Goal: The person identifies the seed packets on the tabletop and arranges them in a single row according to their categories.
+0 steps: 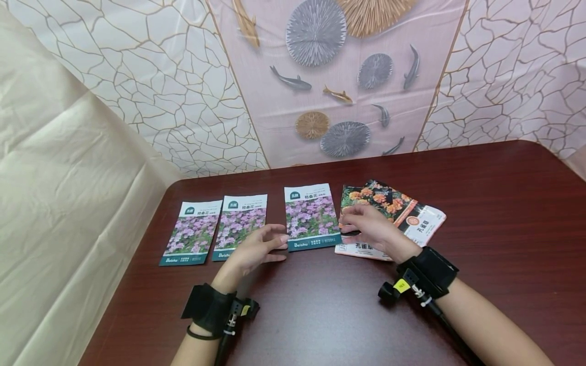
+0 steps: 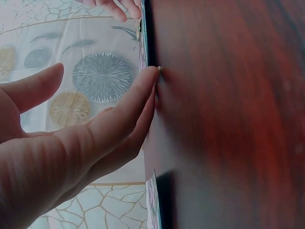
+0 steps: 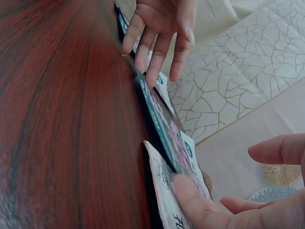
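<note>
A seed packet with purple flowers lies flat on the table between my two hands. My left hand is at its left edge, fingers loosely extended. In the left wrist view its fingertips touch down at the tabletop, thumb apart. My right hand has its fingertips at the packet's right edge, thumb apart from the fingers in the right wrist view. Under that hand lie overlapping orange marigold packets, partly hidden by it. A second purple-flower packet sits left, its lower right corner behind my left hand.
Another matching purple-flower packet lies farthest left in the row. The dark red wooden table ends at a patterned wall covering behind and a cream cloth at left. Both wrists wear black straps with camera mounts.
</note>
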A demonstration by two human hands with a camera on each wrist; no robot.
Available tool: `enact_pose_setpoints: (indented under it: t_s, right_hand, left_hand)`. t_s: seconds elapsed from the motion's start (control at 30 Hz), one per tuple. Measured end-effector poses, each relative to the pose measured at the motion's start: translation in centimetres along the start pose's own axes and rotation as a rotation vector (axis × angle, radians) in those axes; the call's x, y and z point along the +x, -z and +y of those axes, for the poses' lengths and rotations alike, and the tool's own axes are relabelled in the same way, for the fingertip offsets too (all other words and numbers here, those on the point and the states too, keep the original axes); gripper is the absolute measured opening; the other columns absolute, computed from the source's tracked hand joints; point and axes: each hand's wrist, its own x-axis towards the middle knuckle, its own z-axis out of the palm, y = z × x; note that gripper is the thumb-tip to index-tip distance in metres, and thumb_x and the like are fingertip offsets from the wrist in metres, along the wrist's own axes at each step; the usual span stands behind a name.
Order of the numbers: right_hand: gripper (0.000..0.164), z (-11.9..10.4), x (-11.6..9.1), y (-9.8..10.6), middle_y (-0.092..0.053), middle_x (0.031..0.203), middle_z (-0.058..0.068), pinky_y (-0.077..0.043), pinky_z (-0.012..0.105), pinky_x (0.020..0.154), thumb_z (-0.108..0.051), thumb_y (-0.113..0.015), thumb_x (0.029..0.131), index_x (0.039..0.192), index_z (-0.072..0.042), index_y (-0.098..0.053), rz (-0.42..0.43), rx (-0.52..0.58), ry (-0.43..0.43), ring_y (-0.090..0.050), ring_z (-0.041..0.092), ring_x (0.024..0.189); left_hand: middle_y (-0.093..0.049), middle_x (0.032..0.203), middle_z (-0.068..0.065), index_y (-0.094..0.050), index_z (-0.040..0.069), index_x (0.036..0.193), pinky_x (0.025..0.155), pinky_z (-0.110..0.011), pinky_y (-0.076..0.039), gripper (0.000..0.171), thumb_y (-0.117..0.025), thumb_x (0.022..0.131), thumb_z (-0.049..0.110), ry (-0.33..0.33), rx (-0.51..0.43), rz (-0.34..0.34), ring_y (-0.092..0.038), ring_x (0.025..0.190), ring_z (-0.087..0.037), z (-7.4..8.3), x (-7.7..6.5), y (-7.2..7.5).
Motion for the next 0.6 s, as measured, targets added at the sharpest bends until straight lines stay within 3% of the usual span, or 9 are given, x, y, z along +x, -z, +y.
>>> enact_pose_setpoints:
  t_s: [0.27,0.6]
  right_hand:
    - [0.037,0.61,0.66,-0.02,-0.047,0.110,0.022,-0.052,0.031,0.073,-0.003,-0.044,0.092,0.123,0.014,-0.035,0.022,0.009,-0.021,-0.054,0.019,0.080]
    - [0.037,0.97,1.01,-0.24,-0.047,0.097,0.017,-0.053,0.030,0.073,0.005,-0.043,0.092,0.124,0.020,-0.032,-0.020,0.028,-0.010,-0.051,0.014,0.071]
  left_hand:
    - [-0.040,0.131,-0.023,-0.035,-0.002,0.135,0.085,-0.041,-0.048,0.043,-0.048,0.095,0.009,0.002,-0.009,-0.001,-0.047,0.115,-0.036,-0.07,-0.02,0.05]
    - [-0.040,0.131,-0.023,-0.036,-0.002,0.134,0.085,-0.042,-0.048,0.042,-0.048,0.096,0.010,0.007,-0.022,-0.009,-0.048,0.114,-0.036,-0.06,-0.01,-0.12]
